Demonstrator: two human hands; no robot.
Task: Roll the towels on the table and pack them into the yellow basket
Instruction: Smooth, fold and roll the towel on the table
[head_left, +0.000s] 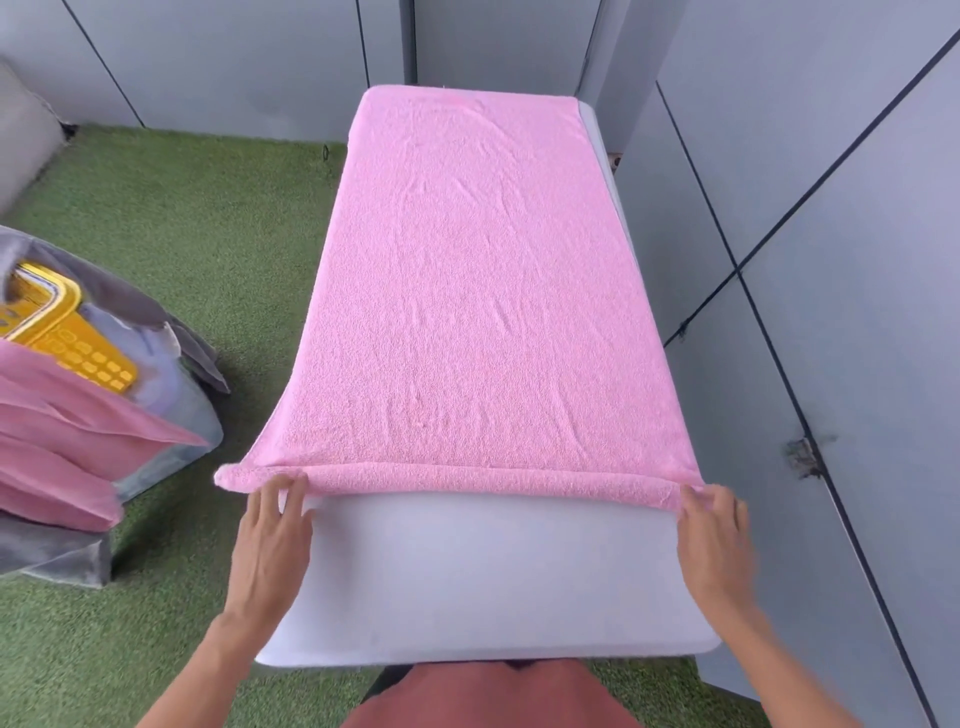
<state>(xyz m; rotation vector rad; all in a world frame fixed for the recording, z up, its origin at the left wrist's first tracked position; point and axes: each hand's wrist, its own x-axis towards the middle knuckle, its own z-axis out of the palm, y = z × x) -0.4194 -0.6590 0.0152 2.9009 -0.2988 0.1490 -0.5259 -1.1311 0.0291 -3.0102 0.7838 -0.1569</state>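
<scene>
Both forearms were bare from the frame's lower edge up to the wrists, with no sleeve, watch or ring visible on either. The left hand (270, 545) and the right hand (714, 540) wore no gloves. Below the near edge of the white rectangular padded table (483, 582), a terracotta-coloured plain fabric garment (493, 696) covered the person's body.

One head-worn camera looks forward and steeply down, close over the near end of the table (483, 566).
</scene>
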